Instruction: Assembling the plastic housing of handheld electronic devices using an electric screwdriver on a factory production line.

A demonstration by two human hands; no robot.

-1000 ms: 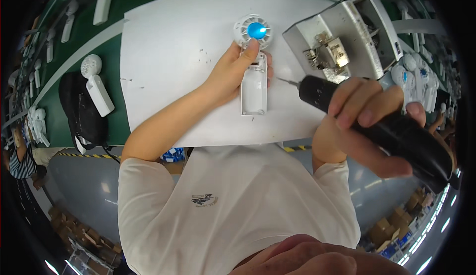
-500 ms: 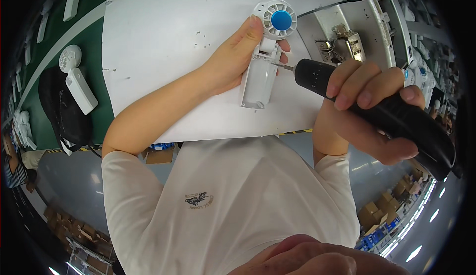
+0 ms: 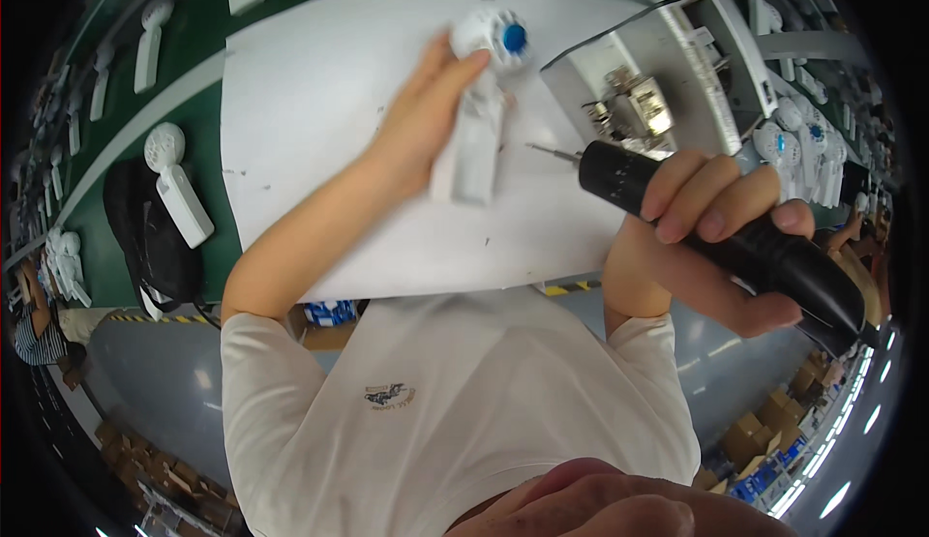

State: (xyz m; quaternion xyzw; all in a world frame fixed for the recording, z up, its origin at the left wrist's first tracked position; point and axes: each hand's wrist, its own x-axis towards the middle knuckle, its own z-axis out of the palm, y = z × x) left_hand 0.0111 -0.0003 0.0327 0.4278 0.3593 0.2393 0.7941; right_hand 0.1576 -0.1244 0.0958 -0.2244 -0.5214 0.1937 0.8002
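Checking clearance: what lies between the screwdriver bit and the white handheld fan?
In the head view, only a strip of white sheet shows between the screwdriver bit and the blurred white handheld fan; height gap unclear.

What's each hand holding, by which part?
The left hand holds a white handheld fan near its neck; the right hand, a black electric screwdriver around its body.

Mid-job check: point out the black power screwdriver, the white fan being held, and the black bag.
Black power screwdriver [image 3: 776, 259]: head view, on its body behind the fingers.
White fan [image 3: 478, 143]: head view, on its motion-blurred handle.
Black bag [image 3: 134, 229]: head view, on its left side.
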